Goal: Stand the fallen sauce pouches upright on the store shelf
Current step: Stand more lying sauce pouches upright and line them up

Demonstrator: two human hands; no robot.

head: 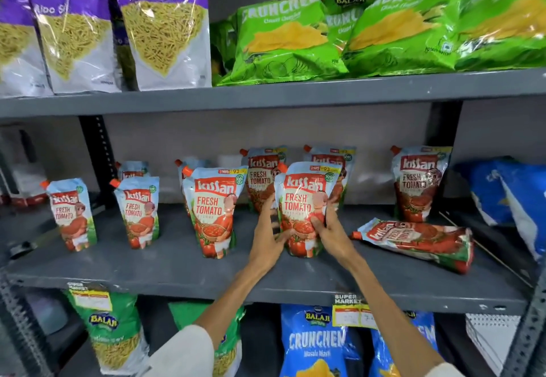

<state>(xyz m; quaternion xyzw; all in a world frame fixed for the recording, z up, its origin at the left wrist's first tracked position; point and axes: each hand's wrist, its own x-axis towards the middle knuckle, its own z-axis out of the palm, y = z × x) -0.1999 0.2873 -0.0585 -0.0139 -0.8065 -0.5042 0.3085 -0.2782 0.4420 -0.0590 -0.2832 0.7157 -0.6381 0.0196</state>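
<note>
On the grey middle shelf [165, 270] stand several Kissan tomato sauce pouches with orange caps. My left hand [267, 240] and my right hand [331, 233] grip one upright pouch [304, 199] from both sides, its base resting on the shelf. To its right a fallen pouch [419, 240] lies on its side, cap pointing left. Upright pouches stand at the left [72, 214], [139, 211] and centre [214, 211]. More stand behind [261, 175] and at the back right [419, 181].
Purple Aloo Sev bags [165, 22] and green Crunchem bags [286, 40] fill the upper shelf. Blue bags [511, 199] lean at the right end of the middle shelf. Snack bags [313, 344] sit below, behind yellow price tags [351, 311].
</note>
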